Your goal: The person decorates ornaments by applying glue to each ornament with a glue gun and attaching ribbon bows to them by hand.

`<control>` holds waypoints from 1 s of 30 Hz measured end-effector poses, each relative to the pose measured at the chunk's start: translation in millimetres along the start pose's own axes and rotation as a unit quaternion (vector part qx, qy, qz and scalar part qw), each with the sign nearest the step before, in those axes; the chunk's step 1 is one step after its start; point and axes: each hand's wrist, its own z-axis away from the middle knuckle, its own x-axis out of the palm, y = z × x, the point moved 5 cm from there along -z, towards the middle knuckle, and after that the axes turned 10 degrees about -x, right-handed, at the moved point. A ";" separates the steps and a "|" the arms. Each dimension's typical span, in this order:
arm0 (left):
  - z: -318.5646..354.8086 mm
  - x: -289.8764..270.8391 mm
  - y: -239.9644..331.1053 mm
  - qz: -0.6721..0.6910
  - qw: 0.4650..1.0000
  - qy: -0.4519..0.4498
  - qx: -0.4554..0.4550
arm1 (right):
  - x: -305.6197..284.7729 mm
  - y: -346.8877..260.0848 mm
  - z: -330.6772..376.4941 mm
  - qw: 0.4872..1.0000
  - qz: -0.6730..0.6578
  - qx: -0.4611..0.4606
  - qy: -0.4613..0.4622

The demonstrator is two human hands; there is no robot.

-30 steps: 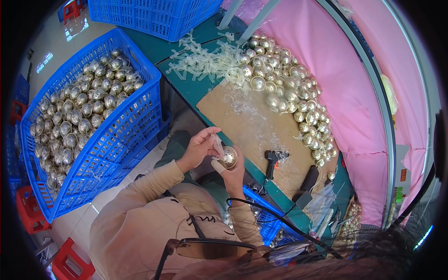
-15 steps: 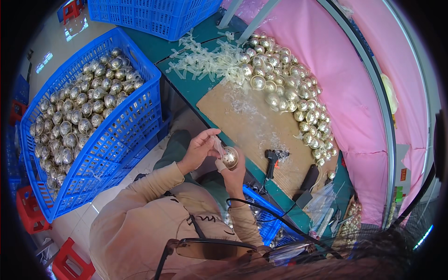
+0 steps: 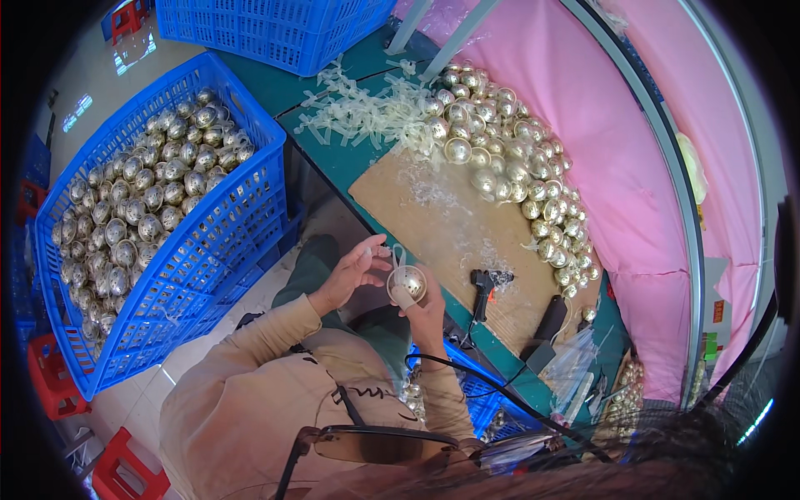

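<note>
Gold ball [image 3: 411, 282], one, in right hand [image 3: 427, 313]

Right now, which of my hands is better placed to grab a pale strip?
Probably your left hand: it looks free and nearer the pale strips, while your right hand holds a metallic ball.

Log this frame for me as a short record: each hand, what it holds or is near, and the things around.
Left hand: beside the ball, fingers parted, no visible hold; contact unclear
Right hand: gripping the ball
Ball: metallic, perforated, with a pale ribbon loop standing at its edge
Table: green, partly covered by cardboard
On cardboard: black glue gun, lying idle
Far side of table: ball pile, ribbon heap
Left of person: blue crate full of balls
</note>
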 end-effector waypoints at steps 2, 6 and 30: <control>1.5 -9.1 -9.7 -0.047 0.998 0.026 -0.013 | 0.2 2.0 -1.4 1.000 0.011 -0.026 0.004; 6.1 11.6 -4.6 -0.292 0.952 -0.081 0.043 | 1.2 -4.6 -3.4 0.997 0.034 -0.068 -0.008; -9.2 48.0 23.6 -0.233 0.960 -0.118 0.099 | 11.9 -5.7 -4.8 0.990 -0.120 -0.043 -0.053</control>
